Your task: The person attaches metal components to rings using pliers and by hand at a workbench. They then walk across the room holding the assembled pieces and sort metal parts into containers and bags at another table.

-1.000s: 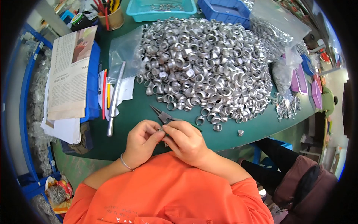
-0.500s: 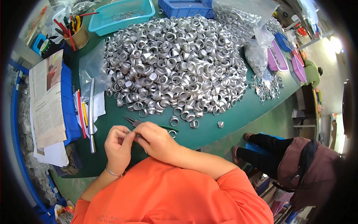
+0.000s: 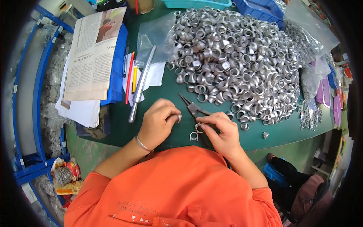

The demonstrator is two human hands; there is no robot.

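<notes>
Pinched in the fingertips of my left hand (image 3: 157,123) is a small silvery metal piece (image 3: 179,118), too small to make out fully. My right hand (image 3: 224,132) grips a silver ring (image 3: 198,128) between thumb and fingers, just above the table edge. Close below it lies a flat-sided silver ring (image 3: 194,136) on the green table (image 3: 166,90). Pliers (image 3: 193,109) with slim pointed jaws lie just beyond the hands, their handles partly hidden by my right hand. A large heap of silver rings (image 3: 238,64) spreads past them.
A tapered metal rod (image 3: 141,85) lies left of my hands, beside red (image 3: 129,77) and yellow (image 3: 134,79) pens and white paper. Newspaper (image 3: 89,56) covers a blue bin (image 3: 118,68). Beyond the heap stand turquoise (image 3: 196,3) and blue (image 3: 261,9) trays. Another person (image 3: 302,193) is at right.
My hands have come apart from each other. The right one has moved right and now holds a ring near the pliers. The view has turned left.
</notes>
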